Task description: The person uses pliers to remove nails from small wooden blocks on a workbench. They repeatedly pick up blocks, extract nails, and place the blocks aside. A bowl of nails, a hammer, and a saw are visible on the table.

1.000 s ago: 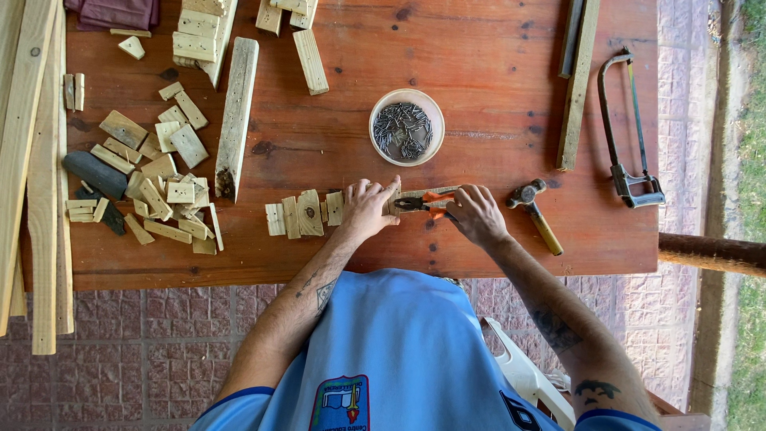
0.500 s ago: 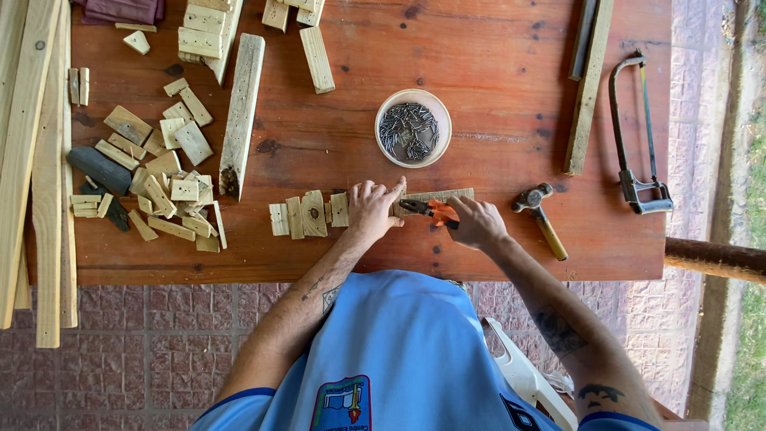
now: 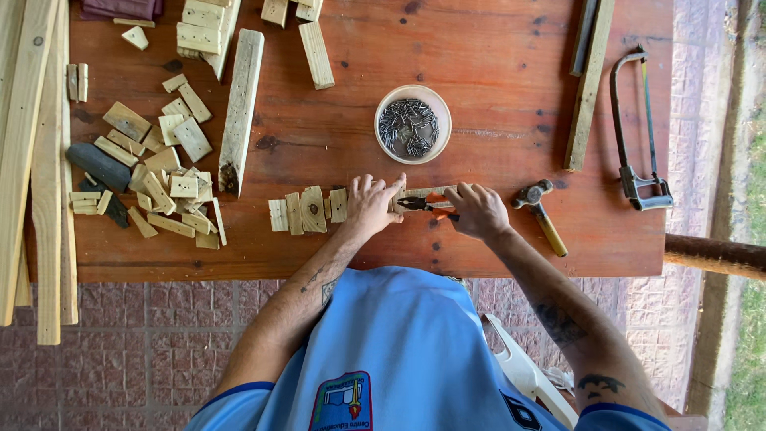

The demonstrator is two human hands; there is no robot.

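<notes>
I see the wood strip (image 3: pixel 427 192) lying just below the bowl of nails (image 3: pixel 412 124). My left hand (image 3: pixel 371 204) presses it flat, fingers spread. My right hand (image 3: pixel 476 211) grips orange-handled pliers (image 3: pixel 424 204). Four cut blocks (image 3: pixel 307 211) stand left of the strip; the hammer (image 3: pixel 541 214) rests untouched.

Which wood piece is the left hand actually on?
The thin strip lying between both hands: the left hand presses its left end while the right hand works orange-handled pliers against it. The small blocks beside it lie untouched.
</notes>
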